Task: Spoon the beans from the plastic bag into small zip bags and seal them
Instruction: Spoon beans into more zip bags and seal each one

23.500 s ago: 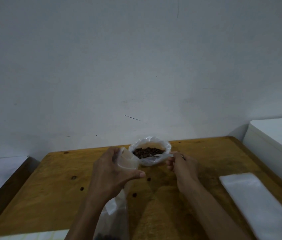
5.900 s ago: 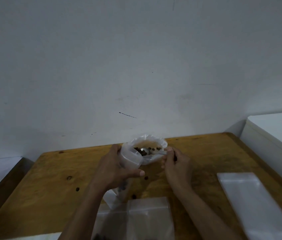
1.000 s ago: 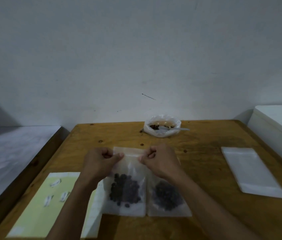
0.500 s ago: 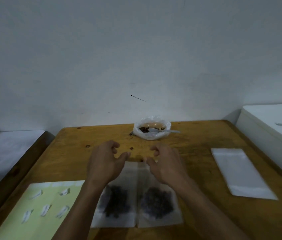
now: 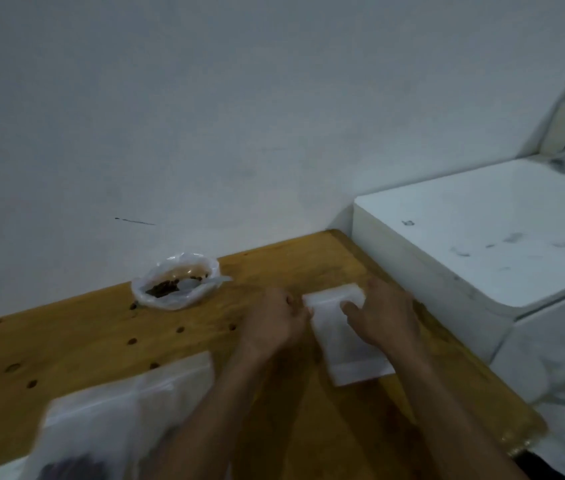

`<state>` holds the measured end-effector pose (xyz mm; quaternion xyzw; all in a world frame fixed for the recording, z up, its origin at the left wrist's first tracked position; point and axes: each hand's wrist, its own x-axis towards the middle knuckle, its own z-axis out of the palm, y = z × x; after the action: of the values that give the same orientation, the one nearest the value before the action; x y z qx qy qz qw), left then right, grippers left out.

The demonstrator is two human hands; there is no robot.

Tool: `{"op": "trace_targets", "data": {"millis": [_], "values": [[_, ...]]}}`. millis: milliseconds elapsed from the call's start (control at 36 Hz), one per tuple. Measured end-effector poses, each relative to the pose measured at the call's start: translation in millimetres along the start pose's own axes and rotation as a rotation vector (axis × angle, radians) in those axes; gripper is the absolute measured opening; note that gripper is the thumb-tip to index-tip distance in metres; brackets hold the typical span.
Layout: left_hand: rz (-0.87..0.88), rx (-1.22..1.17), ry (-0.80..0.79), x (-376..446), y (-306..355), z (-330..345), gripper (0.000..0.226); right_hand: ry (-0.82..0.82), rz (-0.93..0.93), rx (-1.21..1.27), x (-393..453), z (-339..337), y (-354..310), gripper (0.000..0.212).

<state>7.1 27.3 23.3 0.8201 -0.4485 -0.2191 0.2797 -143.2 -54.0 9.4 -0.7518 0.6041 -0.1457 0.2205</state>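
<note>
- Bare table [image 5: 76,337] lies open between the plastic bag [image 5: 175,282] and the filled bags [image 5: 125,410].
- The white box [image 5: 475,247] blocks the table's right edge.

Crumpled clear plastic bag [image 5: 175,283] of dark beans (white spoon [image 5: 201,282] inside) stands open at the desk's far edge; flat empty white zip bags [image 5: 347,337] lie near its right edge.

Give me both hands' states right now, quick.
Left hand: fingers curled at the left edge of the stack of empty zip bags; grip cannot be told.
Right hand: open, fingers resting on that stack.
</note>
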Motion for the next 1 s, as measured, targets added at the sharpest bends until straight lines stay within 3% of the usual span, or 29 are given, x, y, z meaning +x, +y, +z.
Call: {"op": "trace_targets", "data": {"millis": [194,389,528,639,750,861,1000], "values": [[-0.060,0.127,0.008,23,3,39,0.045,0.049,-0.018,0.131,1,10,10,0.059],[-0.095,0.095,0.016,18,9,32,0.028,0.172,-0.032,0.286,3,18,6,0.052],[-0.098,0.033,0.019,13,10,31,0.032,0.247,-0.044,0.440,3,9,1,0.040],[-0.124,-0.145,0.034,12,9,25,0.043,0.170,-0.061,0.583,7,-4,1,0.007],[-0.134,-0.363,0.056,11,7,20,0.044,0.091,-0.071,0.705,10,-16,1,0.008],[-0.095,-0.589,0.051,7,7,13,0.017,-0.008,-0.068,0.823,8,-23,1,0.009],[-0.080,-0.794,0.078,-6,6,-9,0.024,-0.118,-0.126,0.930,1,-30,-14,0.012]]}}
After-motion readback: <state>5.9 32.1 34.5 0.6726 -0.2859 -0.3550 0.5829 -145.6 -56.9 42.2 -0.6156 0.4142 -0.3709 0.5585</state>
